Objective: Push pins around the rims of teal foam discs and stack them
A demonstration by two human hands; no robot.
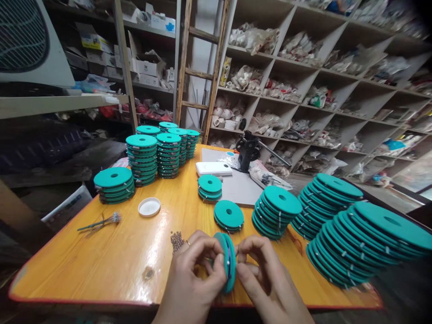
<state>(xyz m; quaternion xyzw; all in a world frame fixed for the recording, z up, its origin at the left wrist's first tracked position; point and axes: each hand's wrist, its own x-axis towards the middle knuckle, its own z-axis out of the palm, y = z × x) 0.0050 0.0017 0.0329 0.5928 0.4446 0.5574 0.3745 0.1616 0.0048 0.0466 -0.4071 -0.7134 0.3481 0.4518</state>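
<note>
My left hand (199, 274) is closed round the left side of a green spool (229, 265), held on edge near the front of the table. Purple line and a small white pin show in the spool's groove. Just right of the spool is my right hand (261, 270), its thumb and forefinger pinched close to the rim; anything between them is too small to make out. Behind the hands another green spool (228, 214) lies flat. A small heap of brown beads (176, 240) sits beside my left hand.
Tall stacks of green spools stand at the back left (141, 157) and right (357, 243). A white lid (149, 207), a wire bundle (101, 222), a white box (213, 168) and a black device (248, 150) are on the wooden table (111, 265).
</note>
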